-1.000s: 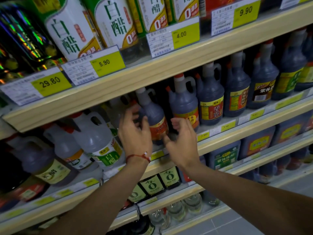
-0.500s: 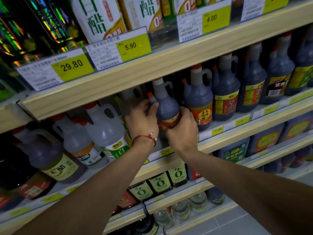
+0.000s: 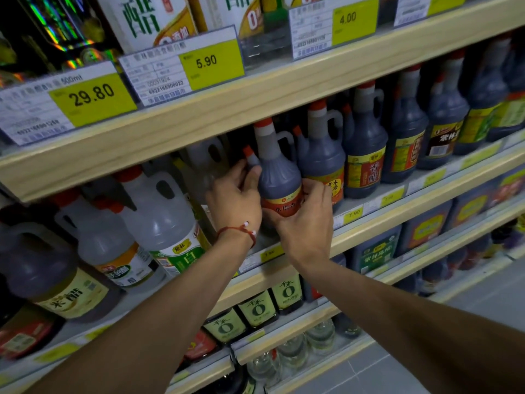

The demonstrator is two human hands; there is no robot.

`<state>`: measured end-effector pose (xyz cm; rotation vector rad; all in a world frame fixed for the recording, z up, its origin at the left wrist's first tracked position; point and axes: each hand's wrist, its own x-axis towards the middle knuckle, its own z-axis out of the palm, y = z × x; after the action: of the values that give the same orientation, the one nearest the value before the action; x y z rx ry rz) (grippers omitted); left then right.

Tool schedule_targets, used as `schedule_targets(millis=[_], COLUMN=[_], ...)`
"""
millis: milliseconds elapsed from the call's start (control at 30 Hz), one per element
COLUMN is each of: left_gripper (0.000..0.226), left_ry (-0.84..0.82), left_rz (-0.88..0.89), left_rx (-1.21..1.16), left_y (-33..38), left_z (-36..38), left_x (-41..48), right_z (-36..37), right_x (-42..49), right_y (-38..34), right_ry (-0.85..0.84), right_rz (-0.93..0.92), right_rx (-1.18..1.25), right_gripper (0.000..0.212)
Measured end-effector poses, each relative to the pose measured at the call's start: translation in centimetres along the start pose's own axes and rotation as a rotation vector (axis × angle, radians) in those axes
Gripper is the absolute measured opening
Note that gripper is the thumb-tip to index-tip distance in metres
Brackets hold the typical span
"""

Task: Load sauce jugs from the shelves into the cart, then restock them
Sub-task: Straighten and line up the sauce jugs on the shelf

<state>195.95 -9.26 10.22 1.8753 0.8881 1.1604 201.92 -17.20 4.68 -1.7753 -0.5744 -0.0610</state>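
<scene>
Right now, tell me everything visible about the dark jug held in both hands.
The dark jug is translucent plastic holding dark liquid, with an orange-red cap, pale grey neck, loop handle and a red-orange label. It stands roughly upright at the middle shelf's front edge. The left hand wraps its left side, the right hand cups its lower right.

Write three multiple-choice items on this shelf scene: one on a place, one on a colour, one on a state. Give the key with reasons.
1. Where is the dark jug the hands hold?
A. on the floor
B. at the shelf under the 5.90 price tag
C. in a cart

2. What colour is that jug's cap?
A. orange-red
B. green
C. white

3. How is the jug held?
A. left hand only
B. right hand only
C. both hands

Key: 1 B, the jug stands upright among the dark jugs below that tag. 2 A, its top is orange-red. 3 C, a hand wraps each side of it.
</scene>
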Motion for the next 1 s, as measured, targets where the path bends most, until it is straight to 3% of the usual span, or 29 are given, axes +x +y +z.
schedule_targets(millis=[233,467,633,767,1000], left_gripper=[0.039,0.038,0.049,0.058,0.017], left_ry=[-0.042,0.115,0.101,0.002,0.093], left_rz=[-0.05,0.13,0.124,0.035,-0.074], left_rx=[-0.096,0.125,0.303,0.305,0.392], left_y=[0.5,0.5,2.3,2.3,2.6], left_z=[-2.0,-9.0,-10.3,-9.7,-8.5], left_x=[-0.7,-2.4,-2.7,-2.1,-0.4], right_z=[-0.4,-0.3,0.8,2.6,5.2], right_x=[-1.8,-5.0,-5.4,-4.5,-2.9], right_y=[-0.3,-1.4,-2.7,-3.5,-4.1], right_ry=[0.002,-0.195,-0.397,-0.438,-0.441], right_rz=[-0.012,-0.172,-0.107,-0.038,0.04], right_rx=[0.038,0.044,0.066,0.044,0.083], right_gripper=[0.068,0.041,0.054,0.075,0.085])
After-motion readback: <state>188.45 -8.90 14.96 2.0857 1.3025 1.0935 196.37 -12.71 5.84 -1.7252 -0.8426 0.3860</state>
